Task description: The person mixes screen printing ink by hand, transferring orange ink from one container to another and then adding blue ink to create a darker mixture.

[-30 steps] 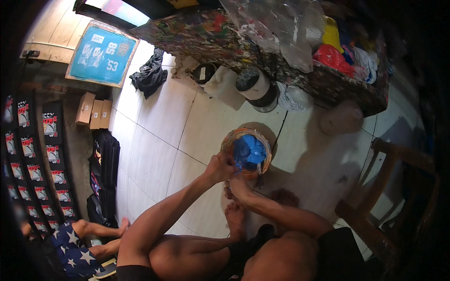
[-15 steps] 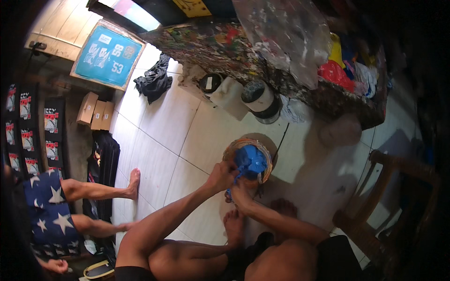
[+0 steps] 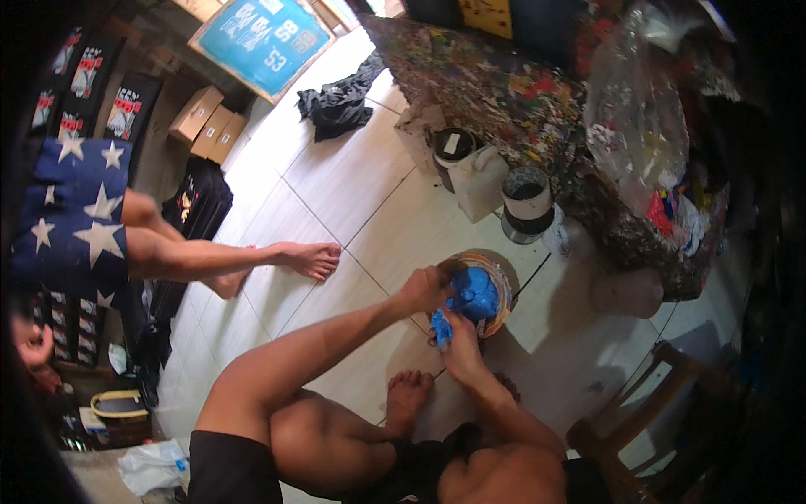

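Note:
A round tub [image 3: 506,307] with a tan rim stands on the tiles before me, with a glossy blue mass [image 3: 476,294] inside. Whether that mass is thick paint or a filled plastic bag I cannot tell. My left hand [image 3: 426,288] is at the tub's left rim, fingers curled closed; what they hold is hidden. Below the near rim my right hand [image 3: 461,343] is closed around a crumpled blue clump [image 3: 441,328], smeared and shiny, that sticks out past its thumb side. The two hands are a little apart.
Beyond the tub are a white jug [image 3: 480,181], a grey-rimmed can [image 3: 527,195] and a paint-crusted bench [image 3: 520,101]. At right stands a wooden chair [image 3: 621,428]. Another person's foot [image 3: 312,260] is on the tiles at left, near cardboard boxes [image 3: 206,126] and a black cloth [image 3: 340,101].
My hands have moved apart, the left toward the far side of the rim. More of the blue clump shows beside my right hand. The other person has stepped nearer. The view has turned.

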A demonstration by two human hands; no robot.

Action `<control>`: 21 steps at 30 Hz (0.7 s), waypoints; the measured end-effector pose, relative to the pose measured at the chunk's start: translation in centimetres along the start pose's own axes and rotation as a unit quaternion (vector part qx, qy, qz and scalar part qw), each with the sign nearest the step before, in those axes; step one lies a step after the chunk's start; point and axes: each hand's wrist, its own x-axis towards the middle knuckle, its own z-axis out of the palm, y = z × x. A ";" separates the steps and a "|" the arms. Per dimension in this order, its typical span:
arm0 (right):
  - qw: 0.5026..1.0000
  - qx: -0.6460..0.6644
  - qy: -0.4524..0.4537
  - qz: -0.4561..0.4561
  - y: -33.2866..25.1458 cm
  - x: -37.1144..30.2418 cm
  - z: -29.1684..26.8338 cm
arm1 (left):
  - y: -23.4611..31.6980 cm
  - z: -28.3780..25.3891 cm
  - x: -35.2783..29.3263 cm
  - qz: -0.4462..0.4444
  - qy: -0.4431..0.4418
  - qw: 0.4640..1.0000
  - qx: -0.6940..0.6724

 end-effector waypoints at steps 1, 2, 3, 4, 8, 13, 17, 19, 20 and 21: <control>1.000 -0.008 -0.004 0.003 -0.9 -0.2 0.3 | 0.6 -1.5 -0.1 -0.040 -0.063 0.997 -0.022; 0.999 0.007 0.018 0.025 -2.2 -0.5 0.8 | 1.2 -2.5 -0.1 -0.043 -0.055 0.997 -0.027; 0.998 0.023 0.044 0.045 -3.7 -0.7 1.2 | 1.9 -3.3 0.0 -0.083 -0.019 0.996 0.002; 0.998 0.015 0.040 0.048 -5.0 -0.6 1.6 | 1.8 -4.0 -0.1 -0.127 0.018 0.991 0.031; 0.996 0.000 -0.015 0.085 -9.4 1.9 0.3 | -0.8 -4.7 0.0 -0.085 0.060 0.995 0.004; 0.982 -0.180 0.044 -0.033 -10.2 0.4 1.6 | -1.9 -5.9 -0.6 -0.084 0.070 0.994 0.022; 0.846 -0.473 0.035 -0.244 -9.7 -0.3 -2.5 | -1.4 -7.1 -0.6 -0.053 0.099 0.994 -0.003; 0.686 -0.609 0.065 -0.392 -9.6 -2.2 -2.6 | -2.0 -7.3 -0.3 -0.020 0.138 0.990 -0.004; 0.680 -0.606 0.083 -0.404 -9.9 -3.5 -2.3 | -2.0 -7.6 0.0 -0.020 0.135 0.990 -0.024; 0.666 -0.632 0.085 -0.388 -10.0 -5.8 -0.8 | -2.2 -7.7 -0.2 -0.024 0.129 0.990 -0.044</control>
